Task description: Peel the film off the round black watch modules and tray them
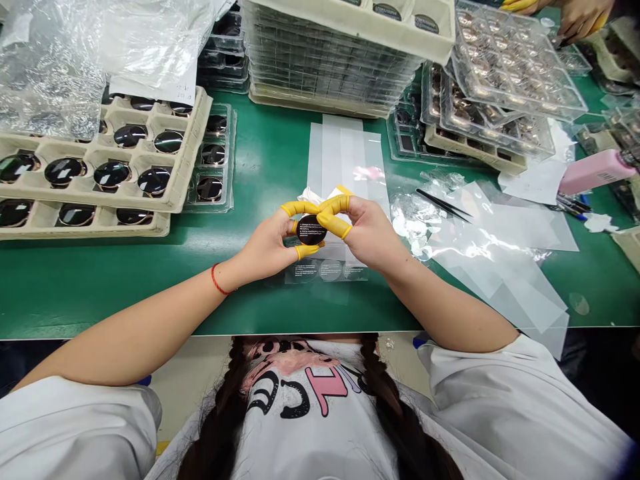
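Observation:
A round black watch face [312, 231] with small white printed lettering is held upright in front of me. My left hand [270, 243] grips it at the left and lower rim, with yellow finger cots on the fingertips. My right hand [363, 230], also in yellow finger cots, is closed at its upper right edge, thumb and forefinger pressed on the rim. Just below lies a clear film sheet [330, 270] with round printed labels. Behind the hands are translucent sheets [345, 153] and a crumpled white cloth [309, 195], partly hidden.
Cream trays of round watch faces [185, 193] stand at left under plastic wrap [50, 73]. A tall tray stack [330, 73] rises at the back. To the right are clear trays [515, 67], black tweezers [443, 205], film scraps [413, 223] and a pink bottle [597, 175]. Another person's hand [583, 17] shows beyond.

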Demonstrator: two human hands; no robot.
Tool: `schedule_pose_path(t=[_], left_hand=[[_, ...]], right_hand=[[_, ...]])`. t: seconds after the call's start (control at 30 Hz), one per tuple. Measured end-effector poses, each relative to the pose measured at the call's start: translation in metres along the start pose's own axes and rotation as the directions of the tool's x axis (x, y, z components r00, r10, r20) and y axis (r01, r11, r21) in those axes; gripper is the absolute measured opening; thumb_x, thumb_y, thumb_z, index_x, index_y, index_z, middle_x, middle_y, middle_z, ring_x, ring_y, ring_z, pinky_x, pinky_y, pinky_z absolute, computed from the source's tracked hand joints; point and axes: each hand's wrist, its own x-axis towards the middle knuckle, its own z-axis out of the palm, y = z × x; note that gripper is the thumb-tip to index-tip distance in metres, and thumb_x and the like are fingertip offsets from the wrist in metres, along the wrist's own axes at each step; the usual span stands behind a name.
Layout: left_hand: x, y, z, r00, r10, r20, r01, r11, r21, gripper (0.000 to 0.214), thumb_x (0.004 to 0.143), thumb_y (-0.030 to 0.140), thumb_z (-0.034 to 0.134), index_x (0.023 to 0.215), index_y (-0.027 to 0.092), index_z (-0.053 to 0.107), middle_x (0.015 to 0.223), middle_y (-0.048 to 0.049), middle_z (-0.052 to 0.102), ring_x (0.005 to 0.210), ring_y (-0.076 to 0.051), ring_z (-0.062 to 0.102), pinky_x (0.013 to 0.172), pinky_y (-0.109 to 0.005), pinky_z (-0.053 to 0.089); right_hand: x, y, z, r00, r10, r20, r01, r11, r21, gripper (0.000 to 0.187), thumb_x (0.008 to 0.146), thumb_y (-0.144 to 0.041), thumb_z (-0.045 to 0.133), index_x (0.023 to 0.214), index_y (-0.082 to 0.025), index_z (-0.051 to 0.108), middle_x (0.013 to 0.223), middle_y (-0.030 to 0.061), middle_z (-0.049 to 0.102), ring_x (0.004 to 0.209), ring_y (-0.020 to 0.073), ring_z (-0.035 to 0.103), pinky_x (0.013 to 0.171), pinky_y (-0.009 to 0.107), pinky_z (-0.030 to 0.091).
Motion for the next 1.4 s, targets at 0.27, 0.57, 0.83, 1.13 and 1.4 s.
schedule_pose_path(t=[0.27, 0.57, 0.83, 1.13, 1.4], left_hand=[[0.001, 0.001, 0.0, 1.0, 0.005, 0.006, -0.005, 1.0, -0.002, 0.048, 0.077, 0.021, 0.071, 0.117, 0.019, 0.045, 0.125, -0.0086, 0.058, 0.088, -0.012, 0.068, 0.08, -0.027, 0.056], [0.001, -0.002, -0.001, 1.0, 0.006, 0.004, -0.006, 1.0, -0.001, 0.049, 0.076, 0.02, 0.071, 0.118, 0.021, 0.045, 0.122, -0.0068, 0.059, 0.089, -0.013, 0.068, 0.08, -0.028, 0.057], [0.008, -0.009, -0.004, 0.998, -0.061, 0.032, 0.064, 0.993, -0.099, 0.046, 0.077, 0.014, 0.069, 0.116, 0.02, 0.043, 0.103, -0.003, 0.065, 0.091, -0.014, 0.07, 0.082, -0.028, 0.056], [0.012, -0.016, -0.007, 0.981, -0.177, 0.073, 0.187, 0.968, -0.167, 0.05, 0.077, 0.012, 0.07, 0.117, 0.02, 0.042, 0.093, -0.0005, 0.068, 0.092, -0.017, 0.072, 0.083, -0.031, 0.056], [0.011, -0.017, -0.006, 0.985, -0.154, 0.08, 0.166, 0.971, -0.173, 0.048, 0.077, 0.014, 0.071, 0.116, 0.019, 0.043, 0.093, -0.0015, 0.067, 0.092, -0.017, 0.072, 0.082, -0.031, 0.055]], right_hand=[[-0.001, -0.001, 0.001, 1.0, 0.007, -0.017, -0.007, 1.0, -0.007, 0.016, 0.081, -0.031, 0.068, 0.073, -0.018, 0.061, 0.086, 0.0009, 0.07, 0.084, 0.0141, 0.063, 0.104, 0.043, 0.044], [-0.002, 0.001, 0.003, 1.0, -0.004, -0.018, 0.004, 0.999, -0.038, 0.016, 0.082, -0.031, 0.066, 0.076, -0.018, 0.061, 0.089, 0.0024, 0.069, 0.087, 0.0149, 0.064, 0.095, 0.039, 0.049], [0.016, 0.022, -0.023, 0.966, -0.23, -0.117, 0.155, 0.88, -0.448, 0.017, 0.088, -0.032, 0.057, 0.098, -0.019, 0.063, 0.105, 0.0071, 0.066, 0.104, 0.022, 0.059, 0.099, 0.044, 0.043], [0.034, 0.047, -0.038, 0.968, 0.216, -0.126, -0.234, 0.608, -0.759, 0.037, 0.075, -0.036, 0.074, 0.101, -0.018, 0.054, 0.107, 0.0101, 0.054, 0.087, 0.023, 0.055, 0.073, 0.037, 0.045], [0.029, 0.038, -0.035, 0.987, -0.038, -0.155, -0.052, 0.844, -0.534, 0.013, 0.09, -0.027, 0.053, 0.08, -0.02, 0.05, 0.083, 0.0023, 0.057, 0.073, 0.0148, 0.049, 0.068, 0.031, 0.041]])
